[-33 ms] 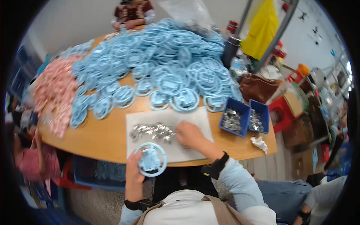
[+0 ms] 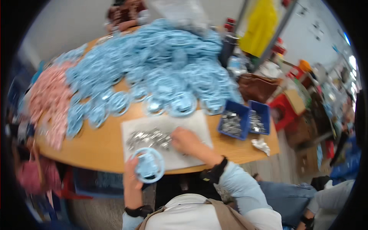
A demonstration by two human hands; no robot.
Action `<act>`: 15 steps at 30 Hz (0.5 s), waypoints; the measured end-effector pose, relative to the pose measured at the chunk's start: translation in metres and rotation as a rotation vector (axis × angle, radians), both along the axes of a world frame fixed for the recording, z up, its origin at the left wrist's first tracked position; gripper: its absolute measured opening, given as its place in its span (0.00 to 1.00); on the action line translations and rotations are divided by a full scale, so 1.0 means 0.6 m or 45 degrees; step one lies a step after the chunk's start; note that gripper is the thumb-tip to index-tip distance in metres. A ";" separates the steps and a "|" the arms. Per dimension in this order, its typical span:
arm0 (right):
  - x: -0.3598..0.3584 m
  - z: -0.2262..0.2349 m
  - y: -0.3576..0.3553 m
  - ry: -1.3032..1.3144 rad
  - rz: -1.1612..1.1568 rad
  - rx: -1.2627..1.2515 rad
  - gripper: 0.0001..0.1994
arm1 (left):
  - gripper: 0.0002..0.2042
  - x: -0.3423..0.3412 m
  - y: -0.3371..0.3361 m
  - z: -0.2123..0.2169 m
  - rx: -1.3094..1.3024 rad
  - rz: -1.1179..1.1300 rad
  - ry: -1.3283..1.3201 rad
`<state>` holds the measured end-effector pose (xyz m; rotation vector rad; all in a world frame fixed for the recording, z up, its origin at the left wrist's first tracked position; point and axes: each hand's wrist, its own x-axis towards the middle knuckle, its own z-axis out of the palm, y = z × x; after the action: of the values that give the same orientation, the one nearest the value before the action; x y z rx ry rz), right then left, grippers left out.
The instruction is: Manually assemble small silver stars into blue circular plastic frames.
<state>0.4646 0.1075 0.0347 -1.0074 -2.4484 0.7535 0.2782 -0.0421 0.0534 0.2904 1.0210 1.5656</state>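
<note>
Ring (image 2: 148, 165), pale blue, round with hub at centre, sits in our left hand (image 2: 132, 174), fingers closed round its lower left rim, held at near edge of tabletop (image 2: 99, 147). Our right hand (image 2: 185, 140) rests just right of ring on white sheet (image 2: 191, 122), fingers curled into pile of small silver parts (image 2: 148, 138); grip there we cannot tell. Two blue bins (image 2: 245, 122) lie further right.

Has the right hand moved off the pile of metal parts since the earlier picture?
No. The right hand rests at the metal parts on the white sheet, as before.
</note>
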 end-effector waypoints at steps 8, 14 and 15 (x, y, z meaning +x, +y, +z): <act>-0.057 -0.036 0.000 0.040 0.241 0.198 0.04 | 0.17 -0.088 0.163 -0.004 -0.194 -0.286 0.068; -0.027 -0.012 0.011 0.033 0.348 0.338 0.05 | 0.17 -0.052 0.263 0.082 -0.030 -0.769 0.591; -0.031 -0.012 0.010 -0.002 0.342 0.329 0.05 | 0.17 -0.051 0.266 0.096 -0.007 -0.817 0.681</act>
<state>0.4463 0.1135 0.0278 -0.5923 -2.6290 0.4963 0.2477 0.1175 0.1108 0.9686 1.1794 0.9102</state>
